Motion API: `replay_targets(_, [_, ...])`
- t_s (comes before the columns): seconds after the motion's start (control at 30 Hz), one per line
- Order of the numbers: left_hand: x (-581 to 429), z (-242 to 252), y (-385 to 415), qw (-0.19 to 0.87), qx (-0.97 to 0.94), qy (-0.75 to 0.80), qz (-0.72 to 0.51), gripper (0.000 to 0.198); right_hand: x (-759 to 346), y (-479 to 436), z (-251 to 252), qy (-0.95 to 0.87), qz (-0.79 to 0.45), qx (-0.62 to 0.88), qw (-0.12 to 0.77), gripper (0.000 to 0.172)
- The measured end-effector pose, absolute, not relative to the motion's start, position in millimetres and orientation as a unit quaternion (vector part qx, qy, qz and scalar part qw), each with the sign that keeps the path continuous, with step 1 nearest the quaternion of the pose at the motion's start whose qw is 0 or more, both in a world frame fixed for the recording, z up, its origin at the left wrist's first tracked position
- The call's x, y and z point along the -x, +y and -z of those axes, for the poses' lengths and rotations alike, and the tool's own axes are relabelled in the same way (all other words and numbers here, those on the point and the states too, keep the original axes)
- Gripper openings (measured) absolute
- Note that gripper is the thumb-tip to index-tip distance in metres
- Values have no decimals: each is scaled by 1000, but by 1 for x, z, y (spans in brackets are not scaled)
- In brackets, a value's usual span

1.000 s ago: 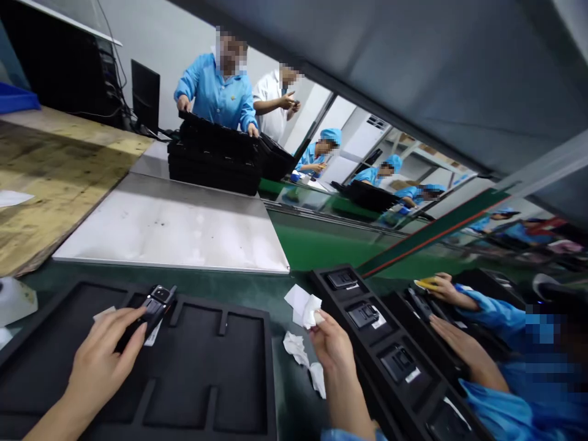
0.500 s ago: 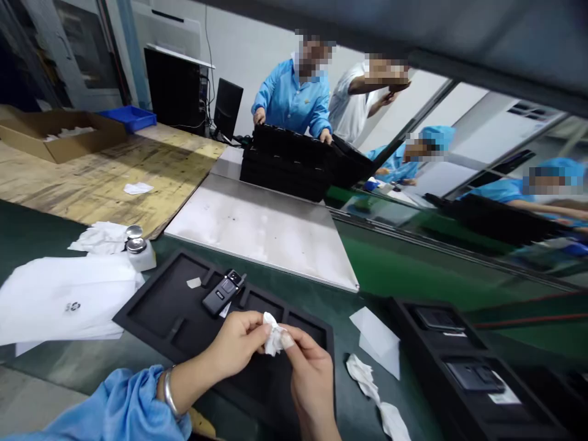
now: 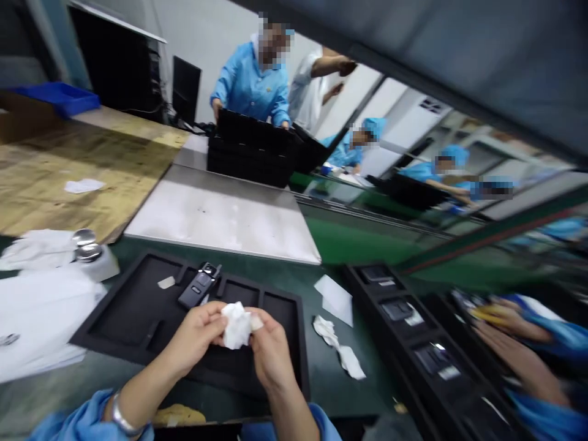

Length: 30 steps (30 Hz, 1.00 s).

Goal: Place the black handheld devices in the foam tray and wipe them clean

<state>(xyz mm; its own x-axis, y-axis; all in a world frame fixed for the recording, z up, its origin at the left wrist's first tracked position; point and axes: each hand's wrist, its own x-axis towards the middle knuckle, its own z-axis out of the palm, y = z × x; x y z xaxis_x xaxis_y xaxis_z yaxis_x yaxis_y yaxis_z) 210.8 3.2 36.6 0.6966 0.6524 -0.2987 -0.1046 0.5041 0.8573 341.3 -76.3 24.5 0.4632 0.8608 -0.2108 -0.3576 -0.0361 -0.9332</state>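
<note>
Between my two hands is a crumpled white wipe [image 3: 236, 326]. My left hand [image 3: 199, 331] pinches its left side and my right hand [image 3: 271, 349] grips its right side. Both hands hover over a black foam tray [image 3: 124, 306] with cut-out compartments. A black handheld radio [image 3: 198, 285] with a short antenna lies on the tray just beyond my left hand. Near it, a small pale scrap [image 3: 166, 282] rests in the tray.
On the left stand a white dispenser bottle [image 3: 98, 263] with a metal top and white bags [image 3: 41, 318]. Used wipes [image 3: 337, 348] and a white sheet [image 3: 335, 299] lie right of the tray. Another black tray [image 3: 390, 331] holds several devices. A co-worker's hands [image 3: 509, 337] work at far right.
The view has swung to the right, bringing the co-worker's hands into sight. The wipe is more spread out between my fingers than before.
</note>
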Motion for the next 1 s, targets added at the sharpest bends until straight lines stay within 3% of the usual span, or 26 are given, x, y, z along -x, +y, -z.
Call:
replay_targets(0.17, [-209, -24, 5, 791, -496, 308, -182, 73, -362, -88, -24, -258, -364, 614, 652, 24])
replay_targets(0.37, [-205, -8, 5, 728, -565, 357, -153, 63, -496, -169, -41, -156, 69, 700, 693, 38])
replay_targets(0.4, [-206, -5, 5, 722, -571, 362, -147, 60, -518, -183, -39, -158, 121, 722, 663, 41])
replay_targets(0.43, [-206, -2, 5, 718, -575, 367, -142, 58, -536, -194, -35, -207, 148, 790, 558, 42])
replay_targets(0.5, [-207, 3, 5, 713, -577, 376, -137, 56, -559, -210, -21, -289, 110, 855, 417, 43])
replay_targets(0.57, [-208, 5, 5, 711, -576, 379, -136, 54, -566, -216, -5, -327, 55, 873, 358, 43])
replay_targets(0.7, [-209, 4, 6, 710, -580, 378, -132, 52, -560, -202, 16, -343, -4, 873, 348, 41])
replay_targets(0.9, [-213, -3, 3, 701, -594, 379, -113, 46, -565, -170, 9, -327, -135, 845, 401, 12])
replay_targets(1.0, [-223, -7, -6, 707, -586, 378, -118, 43, -552, -164, 0, -291, -201, 803, 479, 27])
